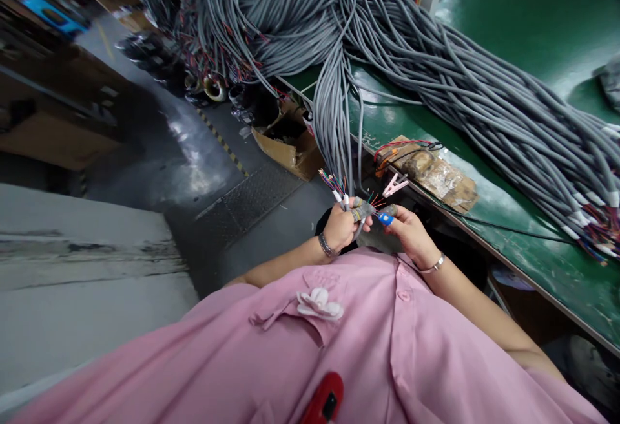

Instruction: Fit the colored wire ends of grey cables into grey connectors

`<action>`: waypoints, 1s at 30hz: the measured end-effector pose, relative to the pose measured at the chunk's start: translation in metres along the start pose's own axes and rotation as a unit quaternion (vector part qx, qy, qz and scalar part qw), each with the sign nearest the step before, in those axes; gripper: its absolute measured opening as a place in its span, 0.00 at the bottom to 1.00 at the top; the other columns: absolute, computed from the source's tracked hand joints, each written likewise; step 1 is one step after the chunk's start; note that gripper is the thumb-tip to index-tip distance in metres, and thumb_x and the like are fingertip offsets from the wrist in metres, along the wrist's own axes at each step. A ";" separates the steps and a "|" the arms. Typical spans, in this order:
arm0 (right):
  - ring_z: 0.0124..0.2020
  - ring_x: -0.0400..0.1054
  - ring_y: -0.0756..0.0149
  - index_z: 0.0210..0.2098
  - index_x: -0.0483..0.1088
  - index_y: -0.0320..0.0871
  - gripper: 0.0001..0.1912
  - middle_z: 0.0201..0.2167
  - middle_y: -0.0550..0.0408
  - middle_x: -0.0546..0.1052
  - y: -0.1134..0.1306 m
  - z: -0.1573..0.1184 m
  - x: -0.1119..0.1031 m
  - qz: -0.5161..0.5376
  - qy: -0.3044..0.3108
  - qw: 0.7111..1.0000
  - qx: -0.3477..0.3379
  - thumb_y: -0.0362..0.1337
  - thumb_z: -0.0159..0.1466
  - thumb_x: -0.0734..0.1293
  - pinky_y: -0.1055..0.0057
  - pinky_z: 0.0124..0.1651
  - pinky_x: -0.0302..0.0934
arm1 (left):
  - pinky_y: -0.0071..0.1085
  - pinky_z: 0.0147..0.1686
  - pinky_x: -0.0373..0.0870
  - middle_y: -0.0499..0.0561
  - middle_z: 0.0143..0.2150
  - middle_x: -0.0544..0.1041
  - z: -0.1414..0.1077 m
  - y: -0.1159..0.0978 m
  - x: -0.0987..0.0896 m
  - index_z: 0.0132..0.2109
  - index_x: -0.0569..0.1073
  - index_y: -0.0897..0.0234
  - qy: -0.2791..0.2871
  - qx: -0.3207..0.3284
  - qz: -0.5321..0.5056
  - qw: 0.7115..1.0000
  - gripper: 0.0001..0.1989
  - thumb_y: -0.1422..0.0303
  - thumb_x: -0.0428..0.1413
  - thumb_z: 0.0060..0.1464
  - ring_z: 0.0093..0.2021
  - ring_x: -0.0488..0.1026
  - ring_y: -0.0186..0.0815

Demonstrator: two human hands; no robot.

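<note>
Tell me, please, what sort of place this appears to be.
Probably a cable workshop or factory: thick bundles of grey cables lie across a green workbench, and striped tape marks the floor.

Cables [465,81] on table [527,17], block [436,175] at table edge, carton [277,154] left

Shirt [368,346]: pink, with a button [403,295] on its placket
Flower [320,304]: white petals, left of the placket
Red piece [325,393]: rounded, dark patch, near edge
Left hand [340,228]: dark linked bracelet [326,245]; grey finger covers [359,214], yellowish bands
Right hand [411,233]: slim pale wristband [434,264]; blue thumb wrap [385,219], white mark
</note>
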State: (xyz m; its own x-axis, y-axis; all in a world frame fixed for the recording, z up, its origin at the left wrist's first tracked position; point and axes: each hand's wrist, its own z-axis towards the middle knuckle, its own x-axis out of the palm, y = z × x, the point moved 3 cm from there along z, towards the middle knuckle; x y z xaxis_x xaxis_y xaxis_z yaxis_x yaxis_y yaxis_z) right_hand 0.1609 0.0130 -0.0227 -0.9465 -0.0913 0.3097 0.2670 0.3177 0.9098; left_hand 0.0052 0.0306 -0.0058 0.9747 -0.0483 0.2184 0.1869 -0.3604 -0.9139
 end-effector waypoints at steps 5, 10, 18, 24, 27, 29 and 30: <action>0.25 0.64 0.72 0.35 0.73 0.43 0.21 0.28 0.57 0.74 0.008 0.008 -0.018 0.088 -0.023 0.996 -0.004 0.55 0.56 0.70 0.72 0.31 0.62 | 0.22 0.13 0.52 0.50 0.18 0.73 -0.002 -0.013 -0.001 0.25 0.71 0.68 0.074 -0.020 0.008 0.997 0.14 0.62 0.64 0.42 0.13 0.63 0.24; 0.26 0.65 0.71 0.35 0.73 0.43 0.28 0.31 0.54 0.75 0.020 0.026 -0.013 0.119 -0.010 0.993 0.000 0.62 0.54 0.68 0.72 0.31 0.64 | 0.21 0.12 0.48 0.50 0.18 0.73 0.000 -0.022 0.005 0.26 0.72 0.69 0.160 -0.055 0.001 0.986 0.14 0.61 0.64 0.43 0.12 0.62 0.24; 0.25 0.64 0.70 0.31 0.72 0.44 0.29 0.28 0.56 0.73 0.023 0.041 0.002 0.131 -0.024 0.991 -0.010 0.64 0.50 0.70 0.72 0.30 0.65 | 0.20 0.11 0.45 0.49 0.17 0.72 0.012 -0.016 0.012 0.26 0.71 0.68 0.183 -0.091 -0.019 0.979 0.15 0.60 0.64 0.40 0.12 0.64 0.25; 0.23 0.61 0.72 0.28 0.69 0.45 0.23 0.23 0.61 0.69 0.021 0.044 0.004 0.182 -0.039 0.982 -0.033 0.58 0.51 0.72 0.73 0.29 0.63 | 0.20 0.11 0.47 0.50 0.17 0.72 0.016 -0.009 0.010 0.26 0.72 0.68 0.191 -0.096 -0.024 0.977 0.13 0.62 0.63 0.42 0.12 0.64 0.25; 0.22 0.61 0.73 0.28 0.69 0.45 0.22 0.23 0.62 0.69 0.020 0.046 0.003 0.196 -0.044 0.979 -0.046 0.56 0.52 0.73 0.74 0.28 0.63 | 0.20 0.11 0.46 0.50 0.17 0.72 0.017 -0.007 0.011 0.26 0.72 0.68 0.202 -0.095 -0.014 0.975 0.12 0.63 0.63 0.42 0.12 0.64 0.26; 0.23 0.61 0.73 0.28 0.69 0.45 0.22 0.24 0.61 0.70 0.019 0.046 0.003 0.184 -0.054 0.980 -0.051 0.57 0.52 0.73 0.74 0.29 0.63 | 0.20 0.11 0.47 0.50 0.17 0.72 0.017 -0.007 0.011 0.25 0.72 0.68 0.202 -0.094 -0.010 0.975 0.12 0.64 0.63 0.43 0.12 0.64 0.26; 0.23 0.61 0.73 0.28 0.68 0.44 0.23 0.24 0.60 0.69 0.020 0.046 0.003 0.176 -0.059 0.981 -0.052 0.58 0.52 0.73 0.74 0.29 0.63 | 0.20 0.11 0.47 0.50 0.17 0.73 0.017 -0.007 0.011 0.25 0.72 0.68 0.202 -0.094 -0.011 0.975 0.11 0.64 0.63 0.43 0.11 0.63 0.25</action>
State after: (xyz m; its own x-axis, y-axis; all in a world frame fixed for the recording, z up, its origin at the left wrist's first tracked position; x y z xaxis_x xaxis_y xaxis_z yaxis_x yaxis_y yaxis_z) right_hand 0.1550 0.0627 -0.0168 -0.8050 0.1177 0.5815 0.5925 0.2105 0.7776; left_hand 0.0169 0.0487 -0.0024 0.8361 -0.3875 0.3884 0.1445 -0.5275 -0.8372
